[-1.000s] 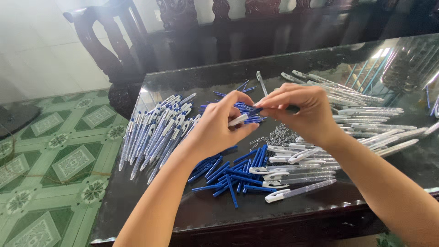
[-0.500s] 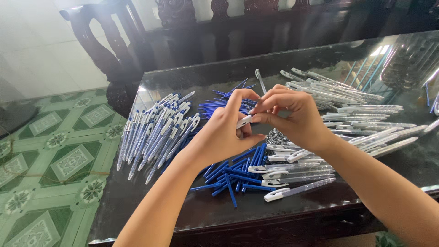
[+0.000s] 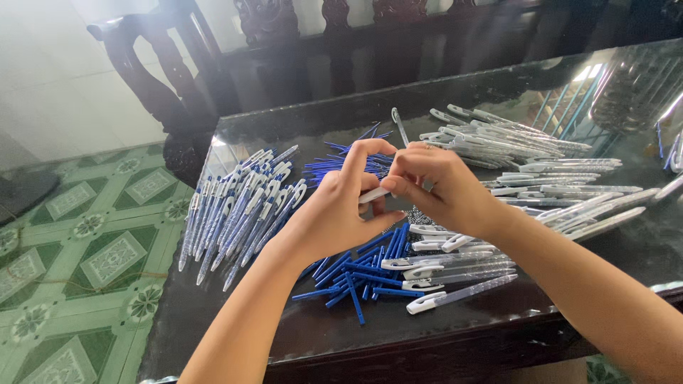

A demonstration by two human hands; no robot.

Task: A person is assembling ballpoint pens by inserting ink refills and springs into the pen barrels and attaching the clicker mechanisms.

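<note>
Hands meet above the glass table. Left hand and right hand together pinch one white pen part. Blue refills lie beneath.

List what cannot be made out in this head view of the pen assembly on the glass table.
- Pen part between both hands: mostly covered by fingers.
- Small dark bits under the right hand: too small to identify.
- Pens at right edge: cut off by the frame.
- Left hand palm: turned away.

Bright daylight glares off the glossy dark table at upper right; picture mostly sharp.
</note>
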